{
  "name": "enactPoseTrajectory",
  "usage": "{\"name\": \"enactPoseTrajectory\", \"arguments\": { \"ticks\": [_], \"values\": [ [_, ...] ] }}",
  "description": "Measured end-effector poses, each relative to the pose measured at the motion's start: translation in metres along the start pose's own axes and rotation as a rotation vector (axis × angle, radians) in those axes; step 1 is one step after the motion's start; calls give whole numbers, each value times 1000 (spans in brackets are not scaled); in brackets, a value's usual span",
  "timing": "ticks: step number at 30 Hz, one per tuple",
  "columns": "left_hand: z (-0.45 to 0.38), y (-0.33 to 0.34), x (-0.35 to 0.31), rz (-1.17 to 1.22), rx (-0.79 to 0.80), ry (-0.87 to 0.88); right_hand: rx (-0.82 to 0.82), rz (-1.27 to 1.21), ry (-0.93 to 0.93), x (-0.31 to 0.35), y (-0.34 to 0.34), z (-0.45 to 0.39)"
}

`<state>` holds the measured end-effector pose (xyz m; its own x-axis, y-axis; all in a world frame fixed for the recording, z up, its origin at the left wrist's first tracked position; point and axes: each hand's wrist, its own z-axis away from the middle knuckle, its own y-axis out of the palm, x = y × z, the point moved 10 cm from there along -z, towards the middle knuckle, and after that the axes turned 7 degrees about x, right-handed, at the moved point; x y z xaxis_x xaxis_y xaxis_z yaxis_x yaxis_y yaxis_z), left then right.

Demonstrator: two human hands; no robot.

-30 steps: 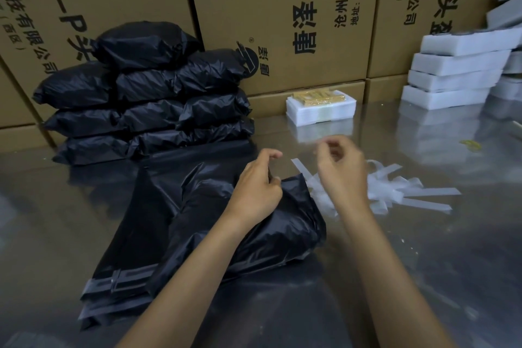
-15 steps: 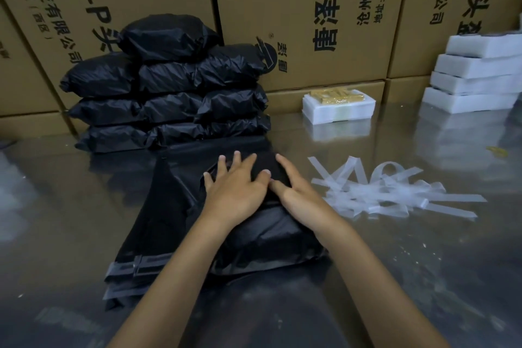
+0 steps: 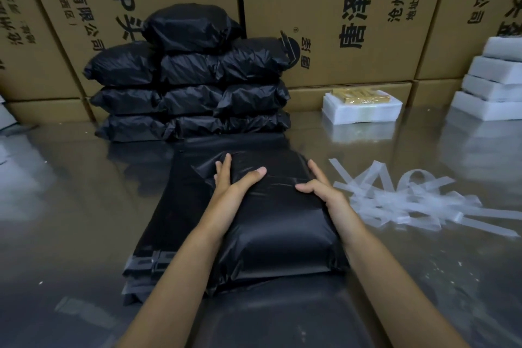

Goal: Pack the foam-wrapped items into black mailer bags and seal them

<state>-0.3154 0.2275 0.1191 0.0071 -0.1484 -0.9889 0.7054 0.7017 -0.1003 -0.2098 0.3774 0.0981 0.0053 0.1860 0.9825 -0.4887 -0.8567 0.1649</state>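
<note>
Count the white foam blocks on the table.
5: one gold-topped block beside the cardboard boxes, four in the stack at the right edge; more may lie beyond the frame.

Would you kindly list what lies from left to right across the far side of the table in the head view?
Stack of filled black bags → open foam tray with a yellow item → stack of white foam blocks.
</note>
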Motion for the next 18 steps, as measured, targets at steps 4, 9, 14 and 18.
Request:
{"name": "enactPoseTrajectory", "arguments": {
  "ticks": [4,9,14,18],
  "values": [
    [5,0,9,128,25,-38,-58,112,36,8,-4,-7],
    [10,2,9,165,36,-36,-48,163,41,8,-1,-5],
    [20,5,9,201,72,-62,-10,139,38,10,8,8],
    [18,3,9,177,77,-59,2,124,-11,11,10,17]
  ]
}}
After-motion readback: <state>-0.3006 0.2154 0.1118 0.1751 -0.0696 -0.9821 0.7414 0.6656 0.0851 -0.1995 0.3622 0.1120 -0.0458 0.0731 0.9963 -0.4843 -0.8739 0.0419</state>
